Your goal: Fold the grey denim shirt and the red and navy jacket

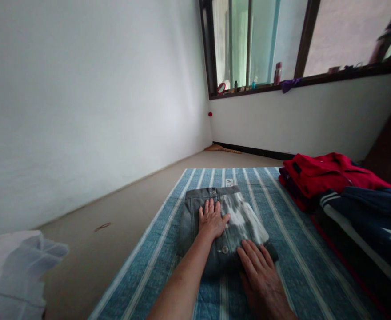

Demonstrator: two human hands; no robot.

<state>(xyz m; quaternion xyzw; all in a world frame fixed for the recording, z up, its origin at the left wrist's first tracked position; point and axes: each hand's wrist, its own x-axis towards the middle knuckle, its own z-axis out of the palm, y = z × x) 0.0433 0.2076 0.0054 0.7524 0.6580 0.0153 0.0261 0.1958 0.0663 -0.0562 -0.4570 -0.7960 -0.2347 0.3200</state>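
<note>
A folded grey denim jacket (pixel 240 222) with metal buttons and a whitish bleached patch lies on a blue striped bed cover (pixel 162 249). My left hand (pixel 213 218) rests flat on the upper middle of the jacket, fingers spread and pointing away from me. At the jacket's near right corner is my right hand (pixel 262 271), its fingers stretched out and touching the cloth. Neither hand grips anything. The jacket's near edge is partly hidden by my hands and left forearm.
To the right sit folded red clothes (pixel 329 173) and dark blue clothes (pixel 375 213) with a white star. White translucent fabric (pixel 18 271) hangs at the lower left. A white wall (pixel 98 111) runs along the left, and small items line the window sill (pixel 262 90).
</note>
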